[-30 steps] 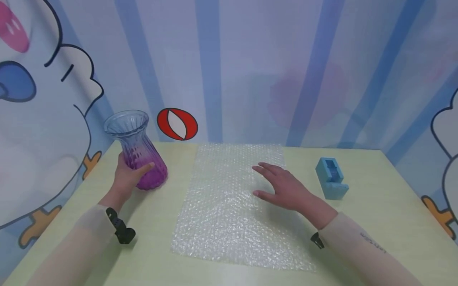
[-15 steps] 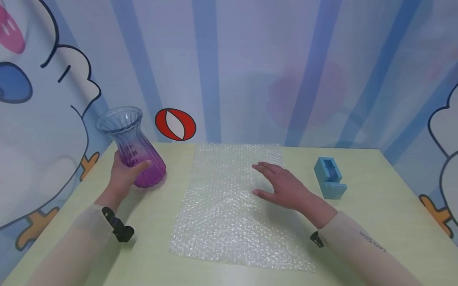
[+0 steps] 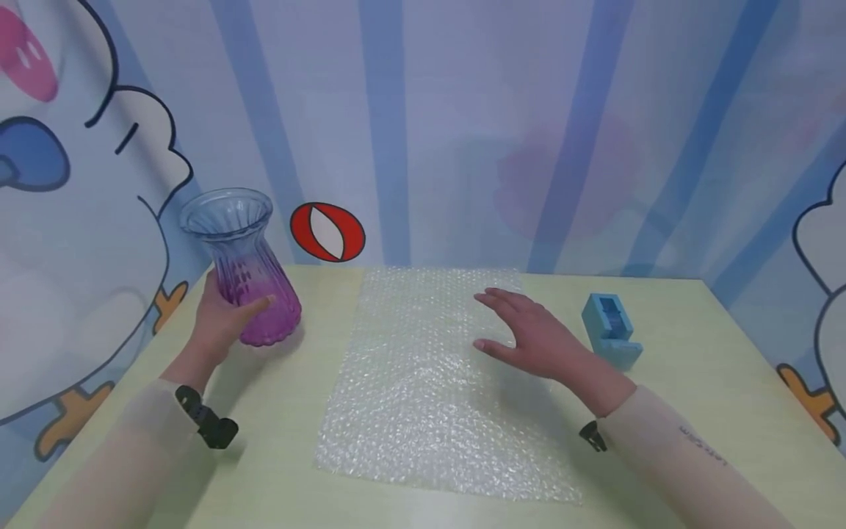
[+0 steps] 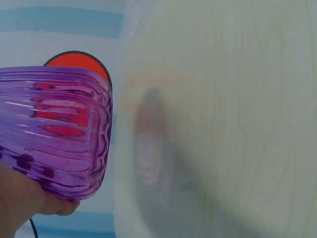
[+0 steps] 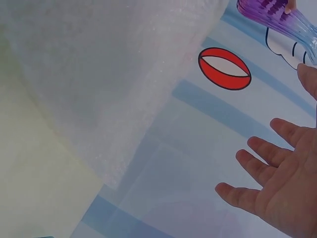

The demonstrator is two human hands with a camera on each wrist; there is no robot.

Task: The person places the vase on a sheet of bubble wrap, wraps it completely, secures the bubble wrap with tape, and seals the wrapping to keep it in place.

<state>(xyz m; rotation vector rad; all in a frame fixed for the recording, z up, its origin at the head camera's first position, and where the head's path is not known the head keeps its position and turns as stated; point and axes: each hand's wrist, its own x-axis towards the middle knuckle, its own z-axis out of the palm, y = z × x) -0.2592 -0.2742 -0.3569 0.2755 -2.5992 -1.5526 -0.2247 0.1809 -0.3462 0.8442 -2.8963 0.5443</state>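
Note:
My left hand (image 3: 214, 319) grips a ribbed glass vase (image 3: 261, 294) round its lower body, at the left of the table. The vase fades from blue at its flared rim to purple at the base and leans slightly to the left. In the left wrist view the purple base (image 4: 59, 134) stands apart from the table, with a shadow below. My right hand (image 3: 535, 334) hovers over a flat sheet of bubble wrap (image 3: 423, 397), its fingers spread and holding nothing. The right wrist view shows those fingers (image 5: 262, 168) apart from the sheet.
A light blue tape dispenser (image 3: 611, 334) stands at the right of the pale wooden table (image 3: 694, 382). Behind the table hangs a striped blue backdrop (image 3: 449, 132) with cartoon figures, close to the far edge.
My left hand has raised the vase a little and shifted it slightly left, and the vase is more upright. My right hand has drawn slightly up and right, still spread above the bubble wrap.

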